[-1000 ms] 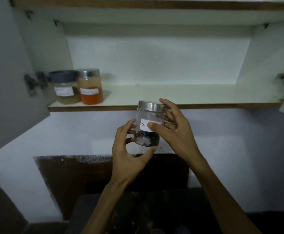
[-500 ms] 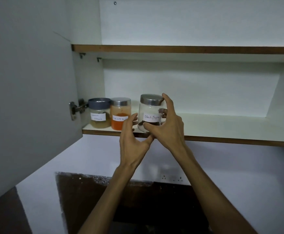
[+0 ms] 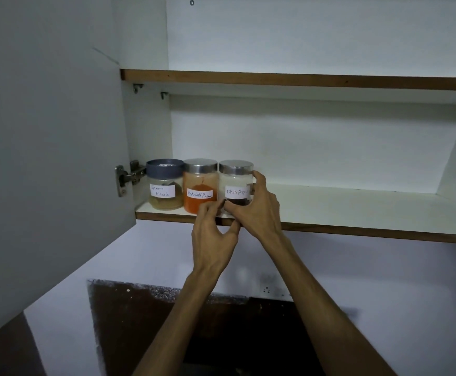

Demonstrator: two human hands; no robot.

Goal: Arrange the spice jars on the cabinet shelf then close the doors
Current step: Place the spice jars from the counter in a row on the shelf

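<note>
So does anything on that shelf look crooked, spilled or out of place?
Nothing stands out. The Garam Masala jar, Red Chilli Powder jar and Black Pepper jar stand upright in a row at the left end of the shelf, lids on, labels facing out. No spill shows.

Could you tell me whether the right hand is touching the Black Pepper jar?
Touching. The head view shows the right hand wrapped round the Black Pepper jar, with fingers on its right side and thumb at its base.
</note>
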